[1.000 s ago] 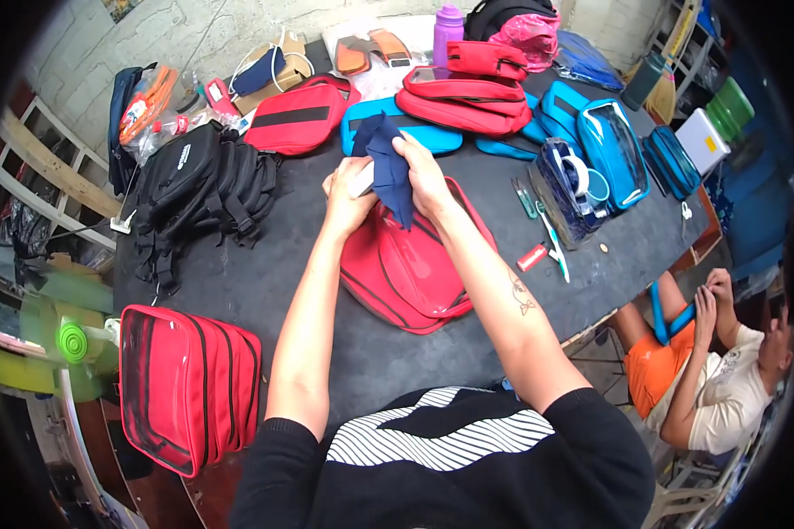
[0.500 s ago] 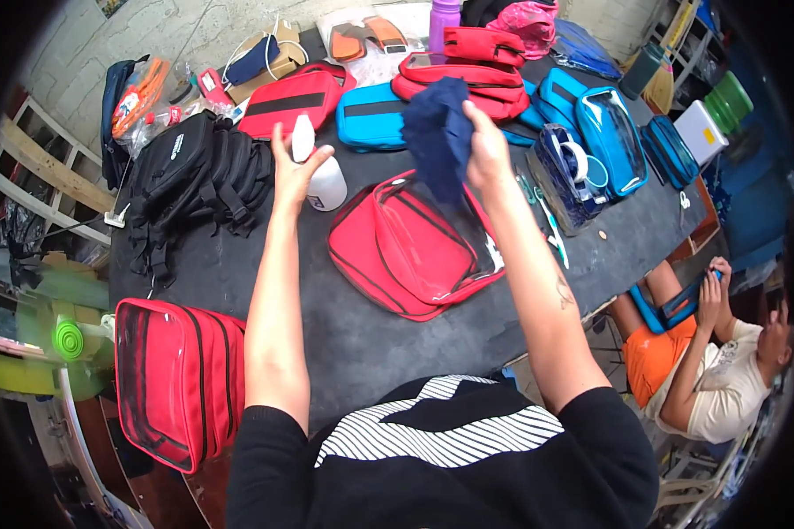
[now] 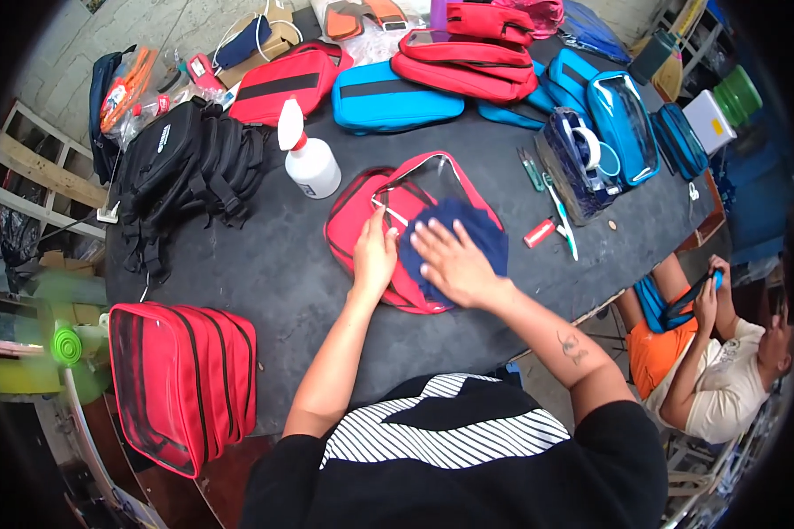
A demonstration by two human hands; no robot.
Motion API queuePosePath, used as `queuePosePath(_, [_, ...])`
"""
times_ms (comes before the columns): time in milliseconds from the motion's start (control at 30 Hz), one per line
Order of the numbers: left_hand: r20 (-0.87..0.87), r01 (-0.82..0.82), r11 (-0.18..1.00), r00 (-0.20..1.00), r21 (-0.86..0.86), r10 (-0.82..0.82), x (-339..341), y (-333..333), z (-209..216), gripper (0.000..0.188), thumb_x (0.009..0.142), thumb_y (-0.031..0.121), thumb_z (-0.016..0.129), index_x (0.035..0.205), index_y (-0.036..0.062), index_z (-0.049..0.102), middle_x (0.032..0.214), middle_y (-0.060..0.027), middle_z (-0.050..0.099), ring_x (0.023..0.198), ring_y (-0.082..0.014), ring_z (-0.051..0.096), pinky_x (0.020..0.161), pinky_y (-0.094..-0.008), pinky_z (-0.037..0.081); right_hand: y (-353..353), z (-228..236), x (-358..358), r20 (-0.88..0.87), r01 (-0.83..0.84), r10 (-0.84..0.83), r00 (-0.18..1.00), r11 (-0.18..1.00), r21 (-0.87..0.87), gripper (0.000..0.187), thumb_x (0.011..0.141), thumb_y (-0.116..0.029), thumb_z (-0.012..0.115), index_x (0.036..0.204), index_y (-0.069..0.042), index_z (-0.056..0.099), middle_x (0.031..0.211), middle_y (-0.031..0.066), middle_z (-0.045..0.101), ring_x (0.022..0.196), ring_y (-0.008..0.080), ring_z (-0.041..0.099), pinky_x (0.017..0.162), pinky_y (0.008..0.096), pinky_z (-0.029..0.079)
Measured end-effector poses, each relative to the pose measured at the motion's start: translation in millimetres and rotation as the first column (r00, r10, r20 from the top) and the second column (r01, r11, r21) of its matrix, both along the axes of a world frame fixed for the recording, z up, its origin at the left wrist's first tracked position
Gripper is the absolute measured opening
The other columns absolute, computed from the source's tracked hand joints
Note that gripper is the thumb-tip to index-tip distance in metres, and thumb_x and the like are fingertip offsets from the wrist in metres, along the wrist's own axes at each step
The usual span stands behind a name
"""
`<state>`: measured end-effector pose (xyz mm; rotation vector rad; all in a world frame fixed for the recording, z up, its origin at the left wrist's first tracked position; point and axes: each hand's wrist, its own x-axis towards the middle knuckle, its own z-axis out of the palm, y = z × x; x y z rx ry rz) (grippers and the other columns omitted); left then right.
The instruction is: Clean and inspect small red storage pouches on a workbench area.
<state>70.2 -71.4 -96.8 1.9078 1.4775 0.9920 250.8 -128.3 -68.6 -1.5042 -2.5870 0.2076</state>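
Note:
A red bag (image 3: pixel 348 210) with dark zippers and a clear plastic panel lies on the dark table in front of me. My right hand (image 3: pixel 457 264) is spread flat over a navy cloth (image 3: pixel 494 231), pressing it against the bag's panel. On the bag's near left part rests my left hand (image 3: pixel 375 257), its fingers stretched out and touching the red side; the palm's underside is hidden. A white spray bottle (image 3: pixel 314 167) with a red collar stands upright, beyond my left hand and apart from it.
Several red and blue bags (image 3: pixel 397 95) line the far side. Black backpacks (image 3: pixel 181 172) lie left; a red clear-fronted bag (image 3: pixel 185 379) stands near left. Right are a toothbrush (image 3: pixel 563 219), a small red item (image 3: pixel 539 233) and a navy clear case (image 3: pixel 582 189). A seated person (image 3: pixel 715 370) is at right.
My left hand has left the spray bottle, which now stands on the table, and moved onto the red bag. My right hand has lowered the cloth onto the bag and flattened out.

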Motion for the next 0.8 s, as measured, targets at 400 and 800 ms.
queuePosePath(400, [0.072, -0.212, 0.974, 0.976, 0.078, 0.206, 5.9, -5.1, -9.4, 0.035, 0.091, 0.004, 0.049, 0.126, -0.001, 0.054, 0.111, -0.0252, 0.059, 0.101, -0.0395, 0.059, 0.088, -0.0424, 0.046, -30.7, 16.0, -24.6, -0.152, -0.013, -0.022, 0.988, 0.974, -0.228, 0.058, 0.09, -0.028, 0.053, 0.14, -0.002, 0.04, 0.148, 0.0147, 0.037, 0.141, 0.0291, 0.028, 0.115, 0.0522, 0.015])
queuePosePath(800, [0.056, -0.137, 0.986, 0.99, 0.096, 0.132, 6.8, -5.7, -2.8, 0.036, 0.093, 0.004, 0.049, 0.128, 0.0012, 0.053, 0.107, -0.0258, 0.059, 0.094, -0.0374, 0.062, 0.085, -0.041, 0.048, -57.6, 28.6, 31.7, -0.11, 0.208, -0.204, 0.973, 0.978, 0.022, 0.038, 0.072, 0.0, 0.057, 0.11, -0.003, 0.061, 0.121, 0.0177, 0.06, 0.12, 0.0304, 0.053, 0.109, 0.0529, 0.031])
